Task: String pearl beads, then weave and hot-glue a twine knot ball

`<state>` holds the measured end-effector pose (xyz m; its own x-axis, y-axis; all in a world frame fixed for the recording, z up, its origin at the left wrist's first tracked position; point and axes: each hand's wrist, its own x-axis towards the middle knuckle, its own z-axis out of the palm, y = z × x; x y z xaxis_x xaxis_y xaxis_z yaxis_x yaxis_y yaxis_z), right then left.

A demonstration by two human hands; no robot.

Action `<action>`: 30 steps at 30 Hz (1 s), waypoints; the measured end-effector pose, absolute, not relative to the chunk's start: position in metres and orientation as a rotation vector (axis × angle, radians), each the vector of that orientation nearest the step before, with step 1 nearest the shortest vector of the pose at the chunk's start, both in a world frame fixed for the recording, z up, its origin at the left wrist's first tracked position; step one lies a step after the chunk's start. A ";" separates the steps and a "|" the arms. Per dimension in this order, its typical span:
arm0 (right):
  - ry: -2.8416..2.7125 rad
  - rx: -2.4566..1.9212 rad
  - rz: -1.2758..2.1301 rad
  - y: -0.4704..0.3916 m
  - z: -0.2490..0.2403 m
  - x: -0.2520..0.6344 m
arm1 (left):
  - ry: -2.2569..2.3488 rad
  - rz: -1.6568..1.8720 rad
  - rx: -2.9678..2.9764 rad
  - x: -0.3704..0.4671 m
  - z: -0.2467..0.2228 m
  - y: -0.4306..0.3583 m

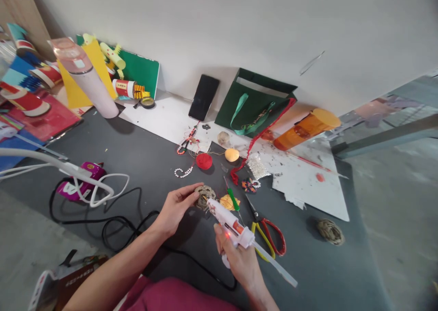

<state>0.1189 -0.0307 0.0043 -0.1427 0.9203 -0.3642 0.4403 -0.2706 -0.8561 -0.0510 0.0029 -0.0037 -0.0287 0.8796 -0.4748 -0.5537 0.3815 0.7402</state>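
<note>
Between the fingers of my left hand [176, 208] is a small olive-brown woven piece [205, 196], pinched at its left side. My right hand [237, 254] is wrapped round the handle of a white hot glue gun [229, 222], whose nozzle points at the woven piece and meets or nearly meets it. A clear glue stick [277, 265] sticks out of the gun's back, and a red light glows on its side. Just beyond the gun lie a yellow crinkled piece [228, 202], a green-handled tool [233, 197] and scissors [268, 233] with red and yellow handles.
A purple power strip [82, 181] with cables lies at left, near a pink bottle [85, 80]. At the back are a phone [204, 96], a green paper bag [255, 103] and an orange container [306, 128]. A red yarn ball [204, 161] and another olive-brown coil [331, 232] rest on the table.
</note>
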 end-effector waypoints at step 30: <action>-1.522 -1.641 1.459 -0.033 0.007 0.126 | 1.099 1.203 0.385 -0.052 -0.007 0.004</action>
<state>0.1262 -0.0328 0.0065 -0.1780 0.9092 -0.3764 0.4147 -0.2776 -0.8666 -0.0516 0.0039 -0.0066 -0.0453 0.8812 -0.4706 -0.5481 0.3719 0.7492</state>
